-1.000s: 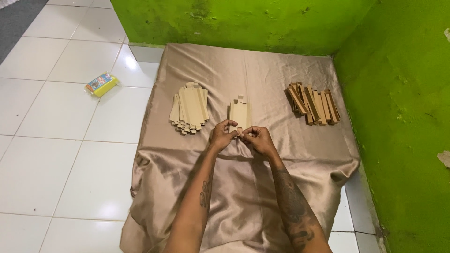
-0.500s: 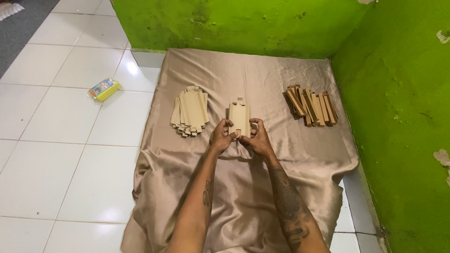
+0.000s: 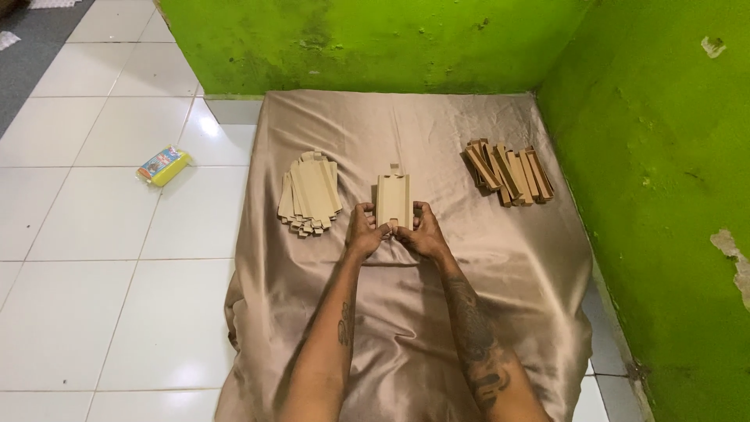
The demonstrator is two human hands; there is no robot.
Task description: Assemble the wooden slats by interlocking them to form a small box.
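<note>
Here, nearest the camera, two bare forearms reach out over a tan satin cloth [image 3: 406, 328] spread on the white tiled floor [image 3: 101, 312]. The left hand [image 3: 363, 233] and right hand [image 3: 423, 233] both pinch the near end of a flat cardboard blank [image 3: 393, 199], which lies lengthwise on the cloth between them, its tabbed far end pointing away; the fingers are closed on its near corners, thumbs on top. To fold it cleanly, I judge both thumbs should press evenly along the crease while the blank stays flat against the cloth, since the slippery fabric could let it slide. Just left of the blank lies a fanned stack of flat blanks [image 3: 310, 194], close but not touching. Well apart to the far right sits a row of folded cardboard pieces [image 3: 509, 172], near the green wall [image 3: 648, 156]. Far left, on the tiles, lies a small yellow packet [image 3: 164, 166], clear of everything.
</note>
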